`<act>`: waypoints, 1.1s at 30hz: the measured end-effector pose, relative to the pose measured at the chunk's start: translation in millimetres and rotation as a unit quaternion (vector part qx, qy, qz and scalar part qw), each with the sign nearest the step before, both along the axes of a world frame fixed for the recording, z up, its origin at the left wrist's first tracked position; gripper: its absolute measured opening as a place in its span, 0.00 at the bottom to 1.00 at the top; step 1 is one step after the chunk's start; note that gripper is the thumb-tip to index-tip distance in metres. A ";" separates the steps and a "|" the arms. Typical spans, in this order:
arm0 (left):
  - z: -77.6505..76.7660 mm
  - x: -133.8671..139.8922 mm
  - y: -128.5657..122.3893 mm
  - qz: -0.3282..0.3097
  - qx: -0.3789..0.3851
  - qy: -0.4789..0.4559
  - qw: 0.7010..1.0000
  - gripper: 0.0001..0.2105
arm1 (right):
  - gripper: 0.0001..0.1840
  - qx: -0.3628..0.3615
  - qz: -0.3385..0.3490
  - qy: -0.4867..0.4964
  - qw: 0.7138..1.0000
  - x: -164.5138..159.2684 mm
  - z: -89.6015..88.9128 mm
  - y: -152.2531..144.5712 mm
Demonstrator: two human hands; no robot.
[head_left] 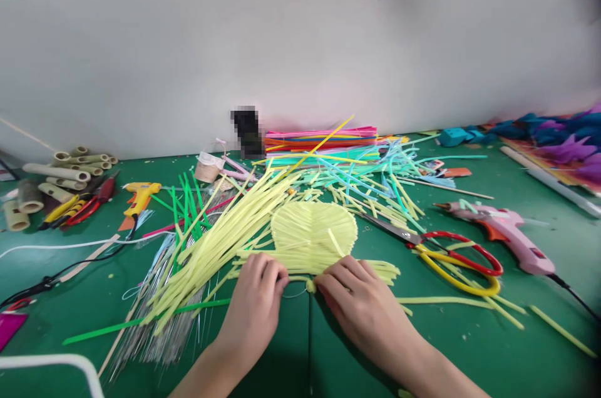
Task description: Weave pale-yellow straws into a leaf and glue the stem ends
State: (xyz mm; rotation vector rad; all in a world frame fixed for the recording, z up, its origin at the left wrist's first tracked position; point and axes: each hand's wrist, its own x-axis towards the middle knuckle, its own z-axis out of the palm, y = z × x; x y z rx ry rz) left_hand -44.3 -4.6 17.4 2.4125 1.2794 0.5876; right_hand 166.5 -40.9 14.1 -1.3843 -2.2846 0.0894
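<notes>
Yellow-green stem [310,286] is showing between our two hands, low in the middle of the green counter [507,354], with a small curled end just beside our right fingertips. Our left hand [260,291] is pinching thumb and fingers together where the stem is running in, and our right hand [359,298] is clamping its fingertips at the curl. Below, a thin pale wire [295,295] is arcing across the gap. Just beyond our hands we are seeing a ribbed, heart-shaped piece [314,229] lying flat, made of the same fuzzy yellow-green. Loose yellow-green stems [225,226] are fanning out to our left, partly covering thin metal wires [164,338]. To our right, red-and-yellow-handled scissors [413,238] are lying open near a pink glue gun [509,232]. Farther left, a yellow glue gun [141,196] is resting near some bamboo pieces [56,171].
</notes>
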 end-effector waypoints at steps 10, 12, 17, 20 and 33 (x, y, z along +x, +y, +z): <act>9.0 -16.2 9.1 0.106 0.092 -0.152 0.978 0.04 | 0.10 0.004 -0.030 -0.028 0.999 0.7 3.6 -0.7; 10.6 -16.8 8.3 0.122 0.090 -0.194 0.969 0.05 | 0.10 0.003 -0.029 -0.033 0.999 0.9 4.3 -1.6; 13.2 -17.2 4.5 0.139 0.106 -0.321 0.931 0.04 | 0.09 0.010 -0.039 -0.040 0.998 0.9 4.4 -1.4; 12.0 -14.7 1.8 0.137 0.077 -0.383 0.910 0.02 | 0.09 0.010 -0.042 -0.039 0.998 0.4 3.0 0.0; 7.8 -8.7 -1.7 0.132 -0.113 -0.331 0.927 0.11 | 0.07 -0.097 -0.088 0.034 0.991 40.1 29.0 2.5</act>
